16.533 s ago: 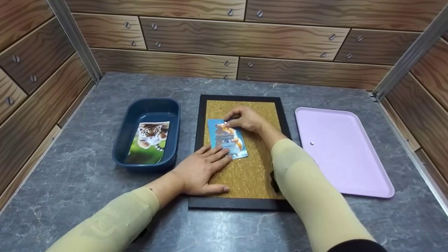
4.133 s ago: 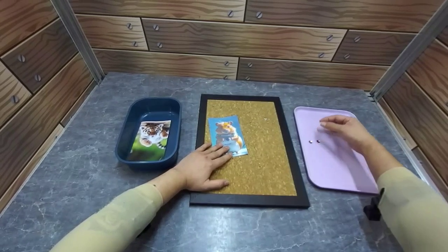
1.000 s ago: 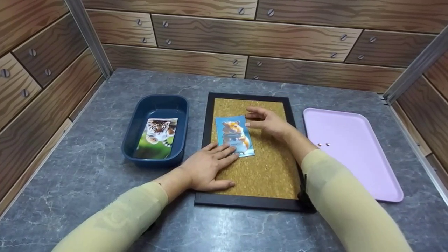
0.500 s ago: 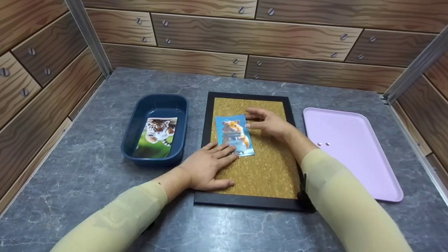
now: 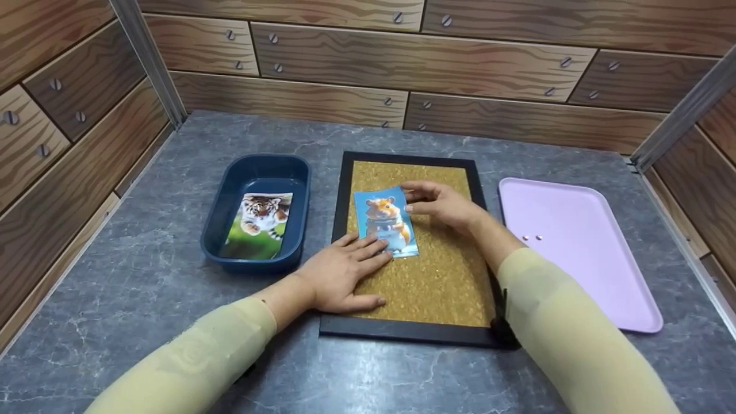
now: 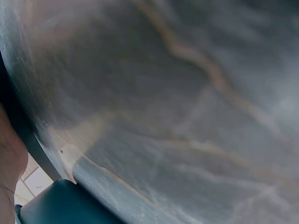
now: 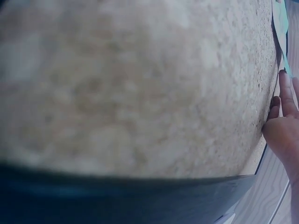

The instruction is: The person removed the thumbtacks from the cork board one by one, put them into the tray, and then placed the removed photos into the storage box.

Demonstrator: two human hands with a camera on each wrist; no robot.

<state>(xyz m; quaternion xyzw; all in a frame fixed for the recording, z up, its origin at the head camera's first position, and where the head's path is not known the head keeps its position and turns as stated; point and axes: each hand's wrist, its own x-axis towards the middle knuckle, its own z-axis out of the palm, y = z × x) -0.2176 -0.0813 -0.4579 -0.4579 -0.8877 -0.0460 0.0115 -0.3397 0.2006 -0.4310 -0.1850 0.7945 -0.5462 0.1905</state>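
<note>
A hamster picture card lies on the cork board in its black frame. My left hand rests flat, its fingertips over the card's lower left part and its thumb on the cork. My right hand is at the card's upper right corner, thumb and fingertips touching the edge with a gap between them. That corner stands slightly raised. In the right wrist view, the fingers reach the lifted edge of the card. Two small shiny pins lie on the lilac tray.
A dark blue bin stands left of the board, with a tiger picture card in it. Grey marbled tabletop surrounds everything, with wood-patterned walls behind and at both sides.
My right hand has come from the tray back to the card, and its corner has just risen slightly. The tray held one pin at first and now holds two. My left hand stayed put.
</note>
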